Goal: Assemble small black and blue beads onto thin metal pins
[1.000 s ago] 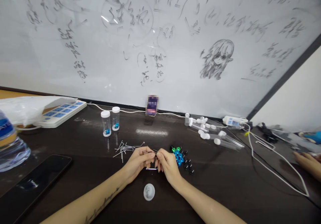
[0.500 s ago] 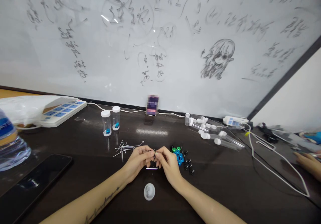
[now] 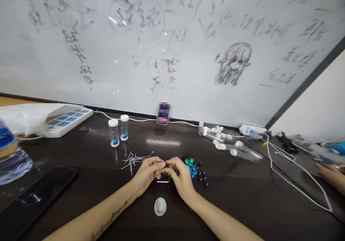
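Note:
My left hand (image 3: pixel 147 172) and my right hand (image 3: pixel 180 174) meet at the middle of the dark table, fingertips pinched together on a thin metal pin (image 3: pixel 161 162). A small dark bead seems to sit between the fingertips, too small to be sure. Loose metal pins (image 3: pixel 133 159) lie just left of my hands. A heap of blue, green and black beads (image 3: pixel 195 169) lies just right of them. A white cap (image 3: pixel 160 206) rests on the table below my hands. A clear tube (image 3: pixel 163 180) lies under them.
Two capped vials with blue beads (image 3: pixel 118 130) stand behind. Several empty capped tubes (image 3: pixel 229 144) lie at the right, beside white cables (image 3: pixel 291 165). A black phone (image 3: pixel 35 194), a water bottle (image 3: pixel 10 154) and a power strip (image 3: pixel 64 120) are at the left. Another person's hand (image 3: pixel 331 176) rests at the far right.
My fingertips have shifted slightly up and closer together along the pin. Everything else has stayed in place.

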`<state>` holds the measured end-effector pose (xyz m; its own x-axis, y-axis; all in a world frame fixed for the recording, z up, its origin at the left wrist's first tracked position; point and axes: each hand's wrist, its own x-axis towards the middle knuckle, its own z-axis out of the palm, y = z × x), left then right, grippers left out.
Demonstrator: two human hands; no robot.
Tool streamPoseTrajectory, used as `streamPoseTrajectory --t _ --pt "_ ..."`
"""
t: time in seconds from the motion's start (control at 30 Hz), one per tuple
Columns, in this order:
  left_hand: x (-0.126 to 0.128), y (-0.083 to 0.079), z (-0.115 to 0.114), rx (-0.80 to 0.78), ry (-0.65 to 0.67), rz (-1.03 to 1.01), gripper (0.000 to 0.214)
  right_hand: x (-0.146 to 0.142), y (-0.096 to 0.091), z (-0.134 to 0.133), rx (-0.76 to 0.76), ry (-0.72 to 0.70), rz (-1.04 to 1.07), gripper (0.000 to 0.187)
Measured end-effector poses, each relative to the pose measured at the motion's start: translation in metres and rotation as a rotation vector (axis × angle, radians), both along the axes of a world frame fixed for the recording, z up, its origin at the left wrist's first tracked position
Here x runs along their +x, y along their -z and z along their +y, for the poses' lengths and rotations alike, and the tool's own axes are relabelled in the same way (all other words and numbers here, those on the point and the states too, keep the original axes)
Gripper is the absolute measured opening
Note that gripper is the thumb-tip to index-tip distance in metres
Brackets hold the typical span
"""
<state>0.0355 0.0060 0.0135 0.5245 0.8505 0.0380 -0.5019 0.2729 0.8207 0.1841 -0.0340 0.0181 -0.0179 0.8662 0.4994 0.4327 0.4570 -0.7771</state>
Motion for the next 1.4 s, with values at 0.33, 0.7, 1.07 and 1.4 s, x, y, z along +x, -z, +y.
streamPoseTrajectory --t 0.33,0.7,1.07,1.4 --pt "0.0001 0.0001 -0.0007 0.012 0.038 0.038 0.016 0.0016 0.0059 0.0021 -0.184 -0.066 0.094 0.036" --pt "0.0002 0.0031 0.0024 -0.011 -0.008 -0.031 0.013 -0.0022 -0.0011 -0.0014 -0.003 0.004 -0.014 0.014" --pt "0.0005 0.0027 0.0008 0.032 0.001 -0.008 0.014 -0.0006 0.0022 0.0021 -0.114 -0.072 0.115 0.025" --pt "0.0013 0.005 0.0019 0.004 -0.03 -0.044 0.011 -0.002 -0.0011 -0.001 -0.044 -0.035 0.055 0.012"
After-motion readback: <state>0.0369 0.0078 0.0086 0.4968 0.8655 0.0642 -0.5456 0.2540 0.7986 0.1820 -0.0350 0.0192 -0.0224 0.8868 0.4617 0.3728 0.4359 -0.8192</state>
